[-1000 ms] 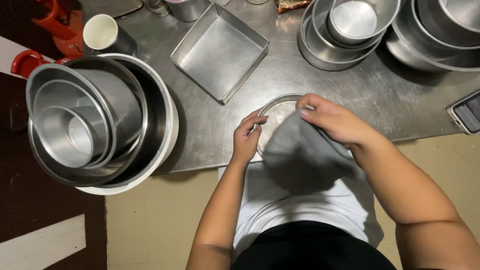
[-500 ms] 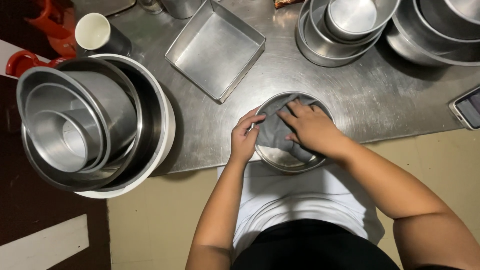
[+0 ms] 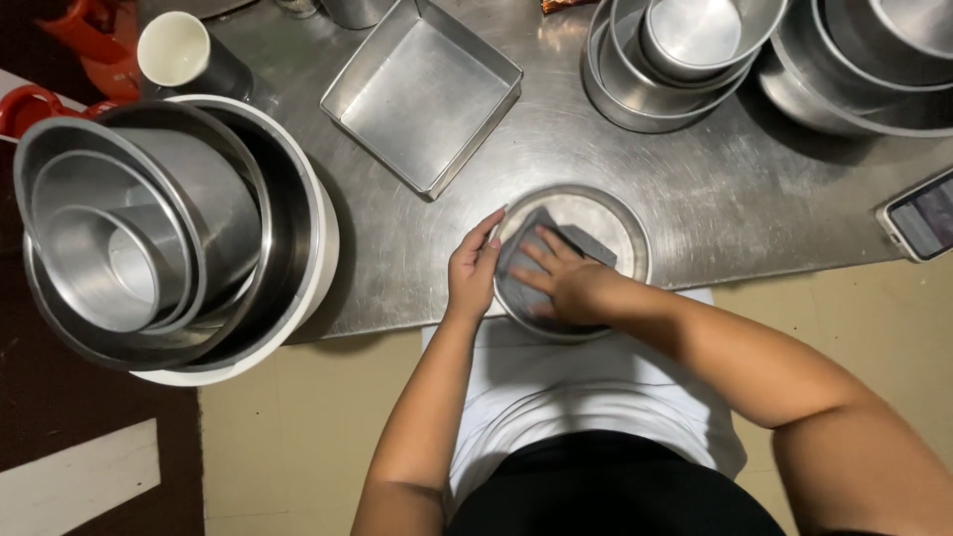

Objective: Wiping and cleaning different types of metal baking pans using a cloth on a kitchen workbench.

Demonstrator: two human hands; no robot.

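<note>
At the near edge of the steel tabletop (image 3: pixel 695 189), a round metal pan (image 3: pixel 596 223) is steadied at its left rim by the left hand (image 3: pixel 473 270), fingers curled against it. A grey cloth (image 3: pixel 526 260) is pressed flat inside the pan by the open right hand (image 3: pixel 568 283). A square tin (image 3: pixel 422 91) is set behind; nested bowls (image 3: pixel 164 233) are stacked to the left.
</note>
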